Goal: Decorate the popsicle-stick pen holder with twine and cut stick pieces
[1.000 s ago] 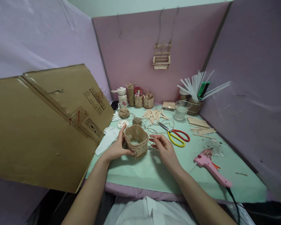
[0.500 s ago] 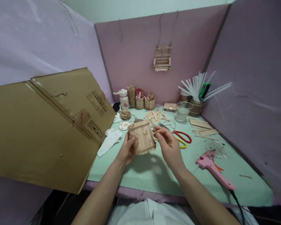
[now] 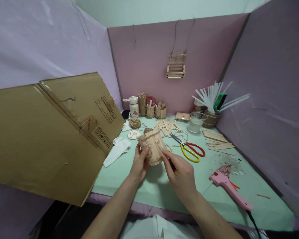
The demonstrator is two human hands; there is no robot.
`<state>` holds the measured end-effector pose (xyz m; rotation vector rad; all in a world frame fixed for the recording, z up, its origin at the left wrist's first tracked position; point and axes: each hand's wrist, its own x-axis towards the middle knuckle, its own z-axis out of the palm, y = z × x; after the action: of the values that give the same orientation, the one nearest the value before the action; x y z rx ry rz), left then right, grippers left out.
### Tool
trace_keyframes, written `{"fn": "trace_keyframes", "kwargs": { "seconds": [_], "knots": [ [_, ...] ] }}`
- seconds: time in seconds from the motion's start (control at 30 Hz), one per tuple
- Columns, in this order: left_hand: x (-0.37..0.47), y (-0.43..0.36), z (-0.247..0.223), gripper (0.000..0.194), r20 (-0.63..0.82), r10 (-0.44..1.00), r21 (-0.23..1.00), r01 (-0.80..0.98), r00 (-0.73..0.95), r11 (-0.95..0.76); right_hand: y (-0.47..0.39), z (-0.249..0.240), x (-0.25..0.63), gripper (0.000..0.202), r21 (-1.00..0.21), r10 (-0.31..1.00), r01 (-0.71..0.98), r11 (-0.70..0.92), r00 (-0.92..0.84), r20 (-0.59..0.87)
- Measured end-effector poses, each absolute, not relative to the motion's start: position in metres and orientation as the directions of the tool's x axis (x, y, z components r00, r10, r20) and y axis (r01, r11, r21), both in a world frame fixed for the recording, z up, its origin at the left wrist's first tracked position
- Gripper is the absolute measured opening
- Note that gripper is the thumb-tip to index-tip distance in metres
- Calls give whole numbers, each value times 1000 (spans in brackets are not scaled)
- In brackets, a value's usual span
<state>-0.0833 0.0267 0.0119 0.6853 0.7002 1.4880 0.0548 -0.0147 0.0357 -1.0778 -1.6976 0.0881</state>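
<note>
My left hand grips a small craft-stick holder from its left side, thumb across the front. The holder is pale wood with scalloped rims and small raised decorations, and it tilts to the left. At its lower right edge, my right hand touches the wall with thumb and forefinger pinched together; anything between the fingertips is too small or hidden to make out. Scissors with one red and one yellow handle lie open just beyond my right hand. Further right rests a pink glue gun with its cord attached.
A large cardboard sheet leans in on the left beside a white cloth. Behind are a twine ball, loose craft sticks, a plastic cup and a pot of glue sticks. Stacked sticks lie right.
My right hand has come down and left, from beside the holder to touching its right edge. The holder has tilted further in my left hand. The view has shifted slightly.
</note>
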Motion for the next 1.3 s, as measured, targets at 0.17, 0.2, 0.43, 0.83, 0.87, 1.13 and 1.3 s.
{"fn": "trace_keyframes", "kwargs": {
  "seconds": [0.17, 0.2, 0.43, 0.83, 0.87, 1.13, 1.3],
  "knots": [
    [-81, 26, 7, 59, 59, 988, 780, -611, -144, -135, -14, 40, 55, 16, -520, 710, 675, 524, -9, 704],
    [-81, 27, 5, 60, 76, 982, 778, -606, -172, -166, -13, 41, 54, 18, -518, 714, 683, 516, -8, 700],
    [-80, 27, 2, 58, 104, 974, 766, -608, -199, -206, -14, 46, 50, 19, -473, 695, 693, 544, -57, 717],
    [-80, 24, 3, 62, 91, 982, 789, -589, -168, -174, -12, 44, 50, 15, -471, 725, 698, 540, -101, 682],
    [-79, 23, 4, 62, 89, 982, 790, -589, -168, -172, -12, 44, 50, 14, -473, 728, 700, 535, -97, 679],
    [-78, 23, 3, 64, 108, 979, 804, -564, -172, -188, -11, 40, 49, 13, -524, 764, 691, 498, -64, 642],
    [-78, 22, 3, 65, 110, 977, 820, -538, -184, -194, -11, 42, 49, 16, -498, 761, 691, 524, -117, 638]
  ]
}}
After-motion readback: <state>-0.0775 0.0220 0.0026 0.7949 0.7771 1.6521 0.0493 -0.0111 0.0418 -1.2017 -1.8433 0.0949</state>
